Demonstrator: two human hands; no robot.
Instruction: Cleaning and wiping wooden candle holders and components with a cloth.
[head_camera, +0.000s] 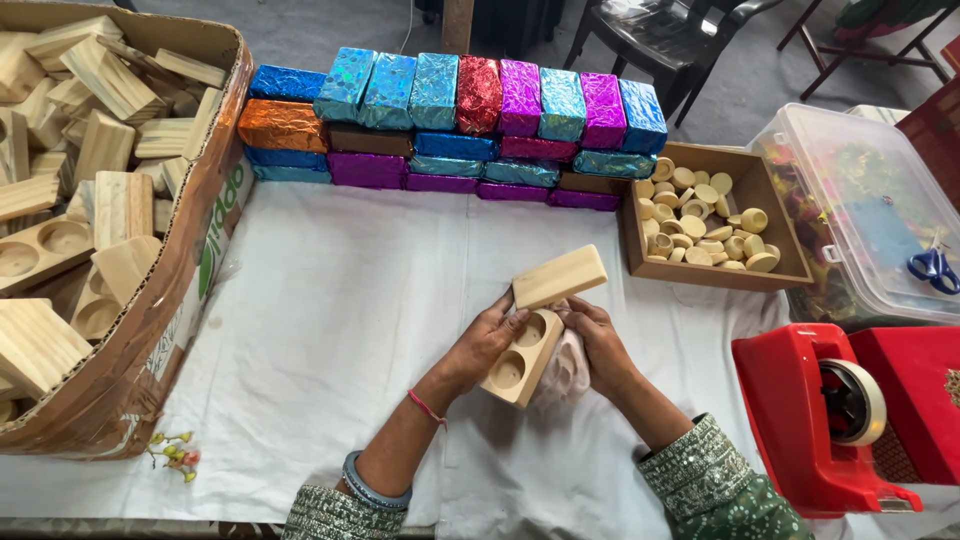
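Two pale wooden pieces at the centre of the grip: a box base (522, 358) with two round hollows, and a plain rectangular lid (560, 276) tilted on its upper end. Smooth, unfinished wood, square-edged.

Left hand (487, 340) curled shut around the left edge of the base, thumb on its top face near the lid. Right hand (600, 345) closed on a bunched white cloth (566, 372), pressed against the right side of the base, fingertips touching the lid's underside. Both held just above the white table cover (340, 330).

Beyond the grip: a stacked wall of foil-wrapped blocks (450, 125), about twenty showing, crinkled and shiny, in blue, purple, red and orange.

Far to the left of the grip: one large cardboard carton (190, 290), heaped with many more bare wooden bases and lids, too many to count.

Up and to the right: one shallow brown tray (790, 265) with a few dozen small round wooden cups. Further right, one clear plastic tub (860, 190) with blue-handled scissors (935, 268) on its lid. Near right of the grip: one red tape dispenser (810, 420) with a roll of tape.
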